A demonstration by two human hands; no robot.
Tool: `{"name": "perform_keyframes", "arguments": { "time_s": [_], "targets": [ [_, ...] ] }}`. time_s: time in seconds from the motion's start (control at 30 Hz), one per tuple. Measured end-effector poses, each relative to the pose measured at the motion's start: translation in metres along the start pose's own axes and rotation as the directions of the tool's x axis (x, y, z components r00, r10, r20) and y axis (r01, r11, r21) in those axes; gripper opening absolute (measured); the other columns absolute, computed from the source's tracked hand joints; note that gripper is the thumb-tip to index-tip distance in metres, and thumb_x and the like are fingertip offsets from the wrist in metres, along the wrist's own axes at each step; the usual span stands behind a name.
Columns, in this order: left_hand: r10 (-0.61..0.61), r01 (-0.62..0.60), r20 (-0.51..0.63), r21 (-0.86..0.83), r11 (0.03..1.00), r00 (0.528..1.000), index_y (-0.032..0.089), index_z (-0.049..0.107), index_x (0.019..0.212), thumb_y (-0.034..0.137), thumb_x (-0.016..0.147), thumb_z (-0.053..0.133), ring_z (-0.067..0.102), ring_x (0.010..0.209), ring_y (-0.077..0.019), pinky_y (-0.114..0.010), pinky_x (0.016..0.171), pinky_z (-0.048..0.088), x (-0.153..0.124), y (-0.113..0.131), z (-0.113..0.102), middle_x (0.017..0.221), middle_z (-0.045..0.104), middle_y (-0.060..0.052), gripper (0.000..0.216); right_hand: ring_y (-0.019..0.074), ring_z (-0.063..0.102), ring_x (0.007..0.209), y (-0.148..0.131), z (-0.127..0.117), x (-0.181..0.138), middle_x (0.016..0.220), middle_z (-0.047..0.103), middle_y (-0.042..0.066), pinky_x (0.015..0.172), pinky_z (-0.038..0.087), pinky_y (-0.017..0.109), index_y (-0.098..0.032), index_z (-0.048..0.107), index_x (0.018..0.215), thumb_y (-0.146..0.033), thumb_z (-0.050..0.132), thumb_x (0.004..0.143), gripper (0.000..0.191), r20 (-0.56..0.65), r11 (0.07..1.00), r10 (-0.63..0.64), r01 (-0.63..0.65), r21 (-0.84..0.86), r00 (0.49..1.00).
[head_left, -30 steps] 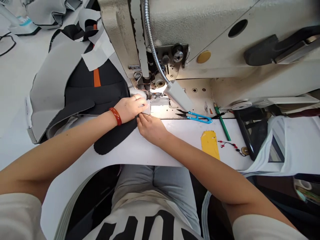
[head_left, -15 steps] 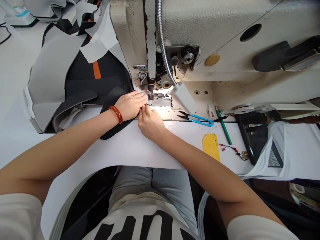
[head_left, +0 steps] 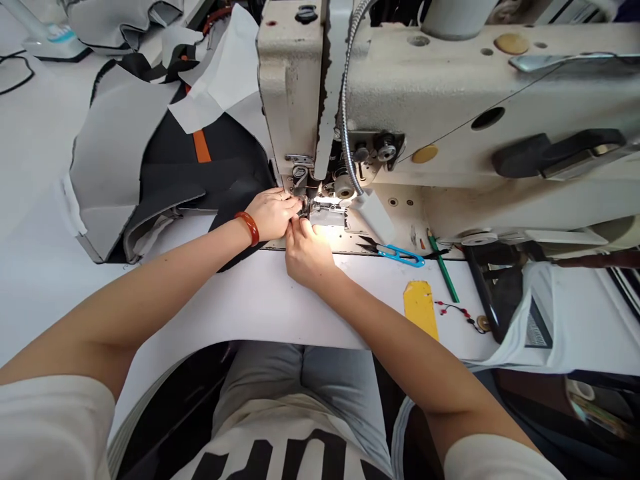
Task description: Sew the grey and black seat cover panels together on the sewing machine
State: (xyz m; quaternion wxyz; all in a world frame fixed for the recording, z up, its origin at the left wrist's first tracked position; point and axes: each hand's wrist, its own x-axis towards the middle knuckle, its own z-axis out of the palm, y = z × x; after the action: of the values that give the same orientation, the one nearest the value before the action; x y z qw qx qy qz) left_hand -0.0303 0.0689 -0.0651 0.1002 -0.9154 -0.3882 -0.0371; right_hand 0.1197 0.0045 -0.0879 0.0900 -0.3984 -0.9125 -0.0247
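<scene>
My left hand (head_left: 274, 212), with a reddish-brown bangle (head_left: 249, 228) at the wrist, lies over black fabric (head_left: 235, 177) at the sewing machine's presser foot (head_left: 305, 205). Its fingers are together and bent down onto the fabric edge. Close beside it, my right hand (head_left: 307, 252) is closed in a pinch at the same edge, just in front of the needle area. The fingertips of both hands almost meet, and they hide most of the edge between them. The fabric joins a larger grey and black sewn piece (head_left: 117, 153) with an orange strip (head_left: 201, 146).
The sewing machine (head_left: 425, 80) stands across the back, with a lamp on a flexible metal tube (head_left: 346, 100). Blue thread snips (head_left: 400, 255), a green pencil (head_left: 444, 270), a yellow card (head_left: 420, 308) and a beaded string (head_left: 463, 311) lie to the right, before a dark tray (head_left: 483, 287).
The camera view has shifted, showing more of the machine's top. Both hands stay at the presser foot, the right one still pinching. Less black fabric shows below my left wrist.
</scene>
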Motion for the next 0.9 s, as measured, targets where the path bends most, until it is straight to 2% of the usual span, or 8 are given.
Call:
{"name": "perform_keyframes", "arguments": {
  "time_s": [0.17,0.23,0.3,0.37,0.5,0.63,0.77,0.9],
  "targets": [
    [0.067,-0.064,0.040,-0.068,0.996,0.997,0.013,0.072,0.111,0.016,0.084,0.047,0.063,0.112,-0.0208,-0.037,0.099,0.047,0.002,-0.009,-0.010,0.119,0.070,-0.010,0.037,0.0356,0.050,0.109,0.002,0.009,-0.004,0.135,0.053,0.032,0.081,0.043,0.047,0.009,0.053,0.132,-0.010,0.038,0.090,0.048,-0.101,1.000,-0.010,0.013,0.028,0.995],
    [0.034,-0.019,0.096,-0.155,0.988,0.995,0.018,0.074,0.104,0.018,0.086,0.045,0.064,0.105,-0.0133,-0.028,0.095,0.047,-0.002,-0.047,-0.021,0.112,0.074,-0.001,0.034,0.0356,0.049,0.115,0.002,0.013,-0.006,0.138,0.053,0.028,0.084,0.044,0.047,0.005,0.055,0.131,-0.011,0.039,0.091,0.046,-0.157,1.000,-0.013,0.014,0.004,0.987],
    [-0.182,0.194,0.088,-0.161,0.968,0.979,0.020,0.074,0.103,0.022,0.091,0.042,0.062,0.098,-0.0069,-0.021,0.091,0.046,-0.022,-0.108,-0.032,0.105,0.075,0.005,0.034,0.0348,0.048,0.118,0.004,0.015,-0.009,0.138,0.055,0.026,0.087,0.045,0.046,0.003,0.058,0.129,-0.012,0.041,0.091,0.043,-0.215,0.999,-0.018,0.012,-0.029,0.976],
    [-0.517,0.516,0.005,-0.042,0.855,0.856,0.014,0.066,0.119,0.030,0.094,0.041,0.057,0.100,-0.0059,-0.021,0.091,0.042,-0.064,-0.171,-0.038,0.116,0.070,0.004,0.038,0.0327,0.050,0.117,0.005,0.015,-0.012,0.133,0.059,0.024,0.088,0.046,0.044,0.000,0.061,0.124,-0.012,0.044,0.091,0.039,-0.278,0.998,-0.034,0.018,-0.062,0.960],
    [-0.714,0.715,-0.024,0.036,0.698,0.699,-0.004,0.056,0.121,0.041,0.095,0.040,0.053,0.115,-0.0192,-0.042,0.103,0.038,-0.164,-0.237,-0.020,0.126,0.064,-0.015,0.054,0.0225,0.059,0.080,-0.003,0.000,-0.001,0.087,0.073,0.014,0.068,0.046,0.032,-0.011,0.071,0.083,-0.016,0.045,0.094,0.029,-0.353,0.986,-0.159,0.128,-0.110,0.922],
    [-0.759,0.760,-0.043,0.074,0.646,0.650,-0.002,0.048,0.133,0.043,0.096,0.032,0.043,0.133,-0.0319,-0.055,0.107,0.031,-0.212,-0.221,0.005,0.144,0.049,-0.024,0.060,0.0177,0.055,0.063,-0.047,-0.037,0.062,0.060,0.062,0.005,0.056,0.039,0.027,-0.015,0.070,0.086,-0.026,0.040,0.100,0.036,-0.310,0.986,-0.168,0.154,-0.069,0.936],
    [-0.788,0.783,0.001,0.112,0.612,0.616,0.002,0.042,0.142,0.042,0.096,0.024,0.032,0.143,-0.0357,-0.054,0.112,0.026,-0.243,-0.181,-0.004,0.152,0.037,-0.025,0.063,0.0297,0.059,0.108,-0.103,-0.062,0.157,0.124,0.063,0.022,0.077,0.049,0.037,-0.007,0.046,0.143,-0.013,0.035,0.097,0.047,-0.217,0.998,0.001,-0.015,-0.060,0.976],
    [-0.766,0.760,0.007,0.118,0.639,0.643,0.009,0.043,0.143,0.045,0.097,0.022,0.039,0.140,-0.0330,-0.054,0.112,0.030,-0.311,-0.139,-0.027,0.153,0.040,-0.020,0.061,0.0424,0.042,0.134,-0.129,-0.060,0.204,0.150,0.037,0.031,0.092,0.044,0.061,-0.001,0.040,0.145,-0.004,0.038,0.091,0.055,0.041,0.950,0.313,-0.313,0.009,0.949]
  ]
}}
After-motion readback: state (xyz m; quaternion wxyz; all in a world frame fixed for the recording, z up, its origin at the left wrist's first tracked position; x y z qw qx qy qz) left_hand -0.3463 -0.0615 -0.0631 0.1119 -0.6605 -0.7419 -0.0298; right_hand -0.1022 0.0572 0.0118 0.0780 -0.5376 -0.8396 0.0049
